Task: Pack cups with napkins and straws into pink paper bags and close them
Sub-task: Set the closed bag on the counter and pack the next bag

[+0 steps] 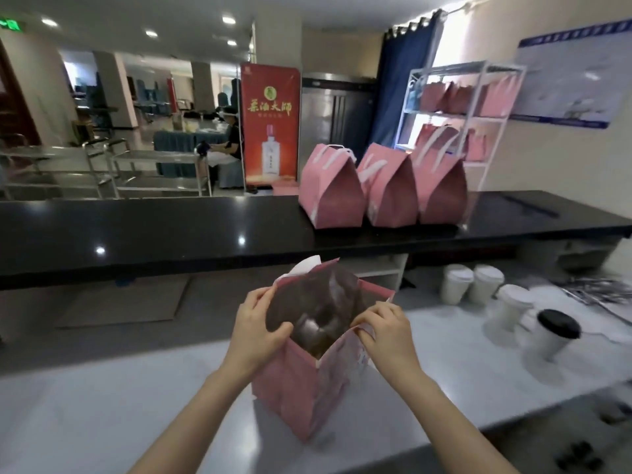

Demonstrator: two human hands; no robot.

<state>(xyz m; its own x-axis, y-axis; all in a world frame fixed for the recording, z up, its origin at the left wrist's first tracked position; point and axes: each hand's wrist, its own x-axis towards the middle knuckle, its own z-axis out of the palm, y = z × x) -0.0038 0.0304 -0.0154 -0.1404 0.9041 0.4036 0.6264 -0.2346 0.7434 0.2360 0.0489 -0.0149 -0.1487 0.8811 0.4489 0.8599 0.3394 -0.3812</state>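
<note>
Open bag point(301, 388): upright on the pale counter point(102, 405), near its front edge, mouth spread wide.
Left hand point(254, 331): curled on the bag's left rim, thumb inside the mouth, fingers outside, paper pinched between.
Right hand point(386, 333): curled on the right rim, fingertips pinching the paper edge.
Bag interior: brown and shadowed; blurred rounded shapes low down, too dim to name or count.
White strip point(306, 268): sticks up past the far rim; handle or napkin, cannot tell.
Cut off: both forearms, at the bottom border.
Grey heap point(595, 290): far right, smeared; thin long pieces, nothing more readable.
White-lidded cups point(456, 283): two side by side at the counter's back, well right of the open bag.
Black-lidded cup point(555, 336): nearer, apart from the right hand.
Closed bags point(379, 189): three in a row on the black counter point(136, 227), sides touching, tops folded.
Edges: pale counter's front edge slanting across the lower right, blurred dark bits beyond it.
Room: broad stretch of counter left of the open bag; narrower stretch between right hand and black-lidded cup.
</note>
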